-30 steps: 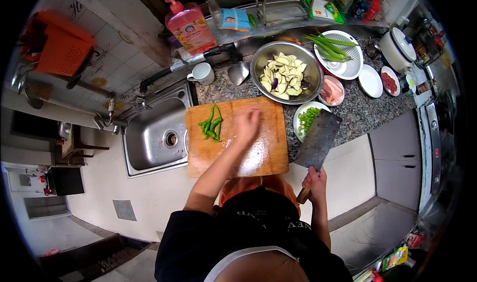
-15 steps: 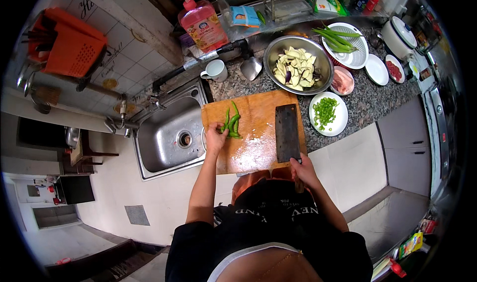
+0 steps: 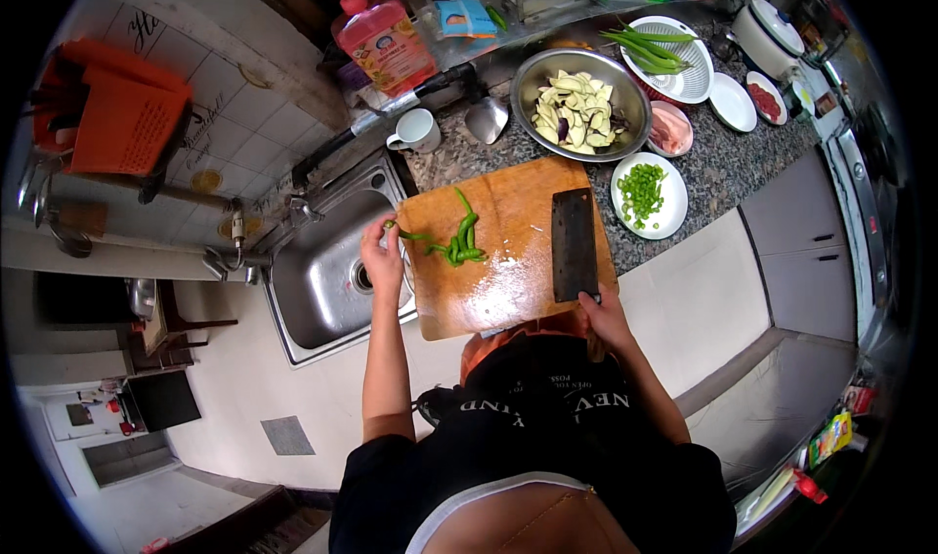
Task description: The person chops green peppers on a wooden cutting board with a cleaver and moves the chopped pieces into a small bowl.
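Observation:
My left hand is closed at the left edge of the wooden cutting board, pinching one end of a green chili pepper. The pepper's free tip points right, over the board. Several more green chili peppers lie in a small heap on the board's left half. At the board's right side my right hand grips the handle of a cleaver. The cleaver's dark, wide blade lies flat over the board, pointing away from me. Most of its handle is hidden by my hand.
The steel sink adjoins the board on the left. Behind stand a white mug and a bowl of cut eggplant. To the right are a plate of chopped green pepper, a bowl of meat and a white colander.
My left hand has moved left from the heap to the board's edge, taking one chili pepper along. The cleaver stays in my right hand; the whole view has shifted slightly.

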